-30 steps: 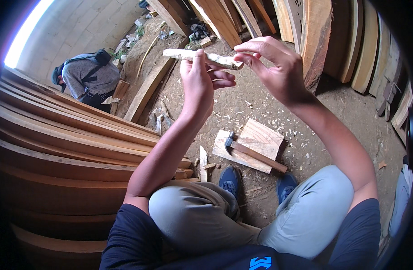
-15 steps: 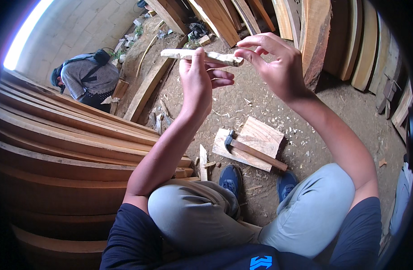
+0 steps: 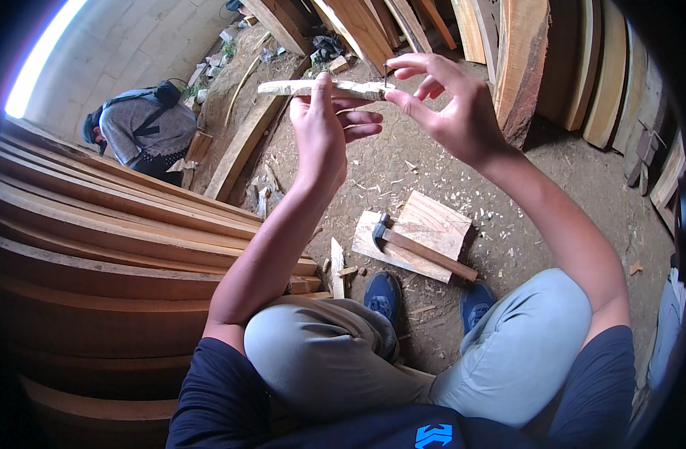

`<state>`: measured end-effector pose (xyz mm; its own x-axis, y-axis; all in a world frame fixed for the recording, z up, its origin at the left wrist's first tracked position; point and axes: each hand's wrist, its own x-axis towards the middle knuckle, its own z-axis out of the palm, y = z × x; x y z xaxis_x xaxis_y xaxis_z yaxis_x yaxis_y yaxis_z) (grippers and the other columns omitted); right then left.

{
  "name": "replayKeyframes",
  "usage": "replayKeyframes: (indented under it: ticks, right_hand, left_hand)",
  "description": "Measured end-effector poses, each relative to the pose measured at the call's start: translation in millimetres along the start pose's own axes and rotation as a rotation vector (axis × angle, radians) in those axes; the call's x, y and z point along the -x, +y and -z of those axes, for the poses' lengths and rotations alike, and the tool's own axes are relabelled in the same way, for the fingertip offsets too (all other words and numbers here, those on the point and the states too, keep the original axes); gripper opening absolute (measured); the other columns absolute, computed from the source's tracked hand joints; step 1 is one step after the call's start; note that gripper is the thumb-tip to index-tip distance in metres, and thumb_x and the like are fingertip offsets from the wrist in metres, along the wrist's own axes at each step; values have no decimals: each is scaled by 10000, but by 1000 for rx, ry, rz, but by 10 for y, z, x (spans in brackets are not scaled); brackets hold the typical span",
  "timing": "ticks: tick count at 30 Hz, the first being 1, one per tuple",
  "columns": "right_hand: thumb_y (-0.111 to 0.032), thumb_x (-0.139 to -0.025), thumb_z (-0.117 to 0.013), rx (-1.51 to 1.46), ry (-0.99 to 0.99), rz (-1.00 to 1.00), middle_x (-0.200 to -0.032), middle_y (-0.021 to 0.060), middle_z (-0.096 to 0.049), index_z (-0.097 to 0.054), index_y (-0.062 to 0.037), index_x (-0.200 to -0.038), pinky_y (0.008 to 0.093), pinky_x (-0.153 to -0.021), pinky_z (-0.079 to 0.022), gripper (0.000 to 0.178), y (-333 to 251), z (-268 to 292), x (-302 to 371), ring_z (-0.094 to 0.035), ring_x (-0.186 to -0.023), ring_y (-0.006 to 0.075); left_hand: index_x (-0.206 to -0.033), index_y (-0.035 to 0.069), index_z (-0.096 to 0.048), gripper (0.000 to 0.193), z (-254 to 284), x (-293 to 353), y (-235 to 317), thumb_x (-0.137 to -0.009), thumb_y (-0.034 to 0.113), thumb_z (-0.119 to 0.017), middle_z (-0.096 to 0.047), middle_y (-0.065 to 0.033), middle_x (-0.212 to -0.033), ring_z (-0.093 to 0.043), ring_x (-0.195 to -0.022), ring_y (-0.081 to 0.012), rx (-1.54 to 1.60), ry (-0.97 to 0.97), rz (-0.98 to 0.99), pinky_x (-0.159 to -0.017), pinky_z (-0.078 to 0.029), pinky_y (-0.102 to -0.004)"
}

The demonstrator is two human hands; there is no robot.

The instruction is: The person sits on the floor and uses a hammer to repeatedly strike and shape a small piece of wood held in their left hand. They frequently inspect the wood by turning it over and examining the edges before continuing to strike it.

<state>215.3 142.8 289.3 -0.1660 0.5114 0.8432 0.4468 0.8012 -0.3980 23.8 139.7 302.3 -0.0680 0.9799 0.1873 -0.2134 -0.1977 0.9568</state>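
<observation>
A pale, rough-carved wooden stick lies crosswise in my left hand, which grips it between thumb and fingers, the lower fingers stretched out to the right. My right hand pinches a thin dark nail upright at the stick's right end. Whether the nail's tip has entered the wood I cannot tell. Below, a claw hammer with a wooden handle rests on two flat wooden blocks on the ground in front of my shoes.
Long stacked planks fill the left side. More boards lean upright at the back and right. A beam lies on the dirt floor, which has scattered shavings. Another person bends over at the far left.
The stick and my left hand have shifted slightly left. The nail in my right hand now shows upright at the stick's end.
</observation>
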Motion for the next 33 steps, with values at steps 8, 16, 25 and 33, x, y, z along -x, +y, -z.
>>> replayKeyframes:
  ticks: [8,16,25,33]
  right_hand:
    - [-201,-869,-786,-48,13,-97,-1008,92,-736,-604,-112,-1296,289,-655,-608,473,-35,4,1,-716,-745,173]
    - [-211,-869,-782,13,-18,-51,-997,82,-731,-642,-126,-1256,277,-650,-602,420,6,1,6,-698,-723,158]
    - [-216,-827,-817,14,-43,-73,-1089,80,-703,-640,-123,-1264,273,-686,-593,480,-29,5,20,-692,-765,160]
    - [-209,-796,-842,-20,-34,-109,-1094,87,-693,-648,-99,-1250,294,-695,-591,506,50,-42,43,-680,-750,159]
  left_hand:
    - [-1045,-62,-452,370,-9,1,11,-1070,307,-435,-645,-226,-879,-719,-646,-272,-22,1,-14,-535,-641,-354]
    - [-1101,-18,-410,324,-24,15,10,-1064,299,-466,-645,-222,-881,-719,-647,-276,-8,32,-30,-522,-637,-355]
    - [-1105,-10,-396,331,7,-13,-51,-1064,308,-477,-679,-252,-899,-722,-647,-282,-17,31,-40,-516,-633,-354]
    - [-1089,-30,-444,373,-20,-17,-53,-1061,340,-482,-683,-249,-891,-722,-651,-273,-44,8,-33,-515,-625,-344]
